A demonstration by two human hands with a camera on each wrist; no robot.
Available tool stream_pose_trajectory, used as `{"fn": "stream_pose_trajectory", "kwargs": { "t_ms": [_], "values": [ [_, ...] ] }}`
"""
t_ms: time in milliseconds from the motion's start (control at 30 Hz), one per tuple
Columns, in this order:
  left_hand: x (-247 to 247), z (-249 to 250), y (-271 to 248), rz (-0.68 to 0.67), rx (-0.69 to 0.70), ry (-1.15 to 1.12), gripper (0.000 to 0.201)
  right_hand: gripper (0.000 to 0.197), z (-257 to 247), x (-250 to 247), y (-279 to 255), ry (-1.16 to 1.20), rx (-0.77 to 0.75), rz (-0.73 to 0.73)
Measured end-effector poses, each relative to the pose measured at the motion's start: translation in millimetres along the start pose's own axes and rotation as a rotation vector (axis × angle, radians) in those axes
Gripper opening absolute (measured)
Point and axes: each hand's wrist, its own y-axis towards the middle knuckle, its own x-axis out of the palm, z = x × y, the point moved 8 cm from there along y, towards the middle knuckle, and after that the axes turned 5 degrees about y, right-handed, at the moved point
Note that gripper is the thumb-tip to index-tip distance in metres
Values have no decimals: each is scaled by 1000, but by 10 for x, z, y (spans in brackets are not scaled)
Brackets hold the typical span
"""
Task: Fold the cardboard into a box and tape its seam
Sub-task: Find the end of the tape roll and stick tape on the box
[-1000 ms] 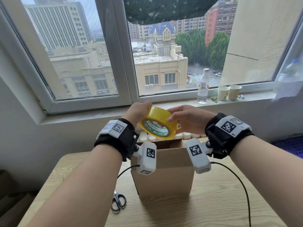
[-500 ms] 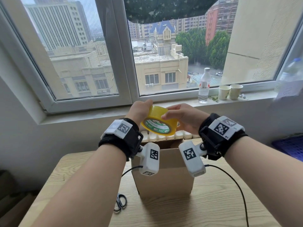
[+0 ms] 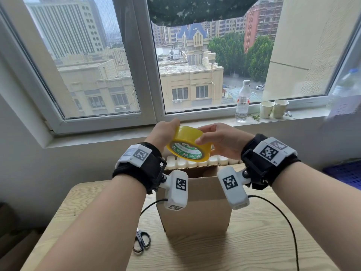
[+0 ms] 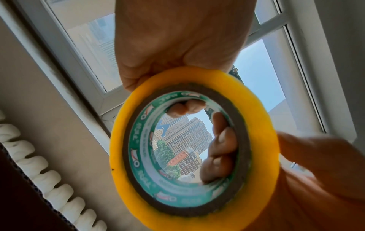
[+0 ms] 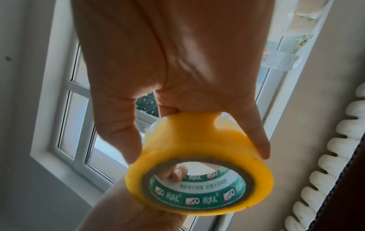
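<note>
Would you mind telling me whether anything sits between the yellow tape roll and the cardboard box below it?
Nothing visible does: the yellow tape roll, held by both hands, hangs above the brown cardboard box with only open air between.

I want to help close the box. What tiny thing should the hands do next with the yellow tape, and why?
Probably find the loose end and peel it up. Both the left hand and right hand hold the tape roll above the box, and no strip is pulled out yet.
</note>
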Motion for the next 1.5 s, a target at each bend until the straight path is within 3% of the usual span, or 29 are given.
{"fn": "stream_pose_trajectory", "kwargs": {
  "t_ms": [233, 367, 500, 633, 833, 1000, 1167, 1500],
  "values": [
    [37, 72, -14, 34, 84, -6, 27, 6, -35, -33, 55, -19, -47, 135],
    [10, 108, -22, 30, 100, -17, 26, 7, -45, -57, 48, 35, -55, 128],
    [-20, 90, -8, 8, 75, -45, 25, 50, -45, -67, 45, 73, -53, 85],
    [-49, 74, 11, 1, 77, -71, 28, 43, -38, -32, 44, 103, -41, 25],
    [-51, 118, -17, -4, 128, -24, 24, 19, -71, -47, 29, 83, -60, 104],
    [-83, 127, -12, -15, 156, -7, 26, 33, -80, -5, 1, 107, -47, 80],
    [-99, 131, -26, -13, 171, -17, 27, 14, -100, -10, -6, 128, -37, 150],
    [-136, 83, -25, 8, 164, -35, 31, 12, -151, 49, 31, 90, -42, 255]
  ]
}}
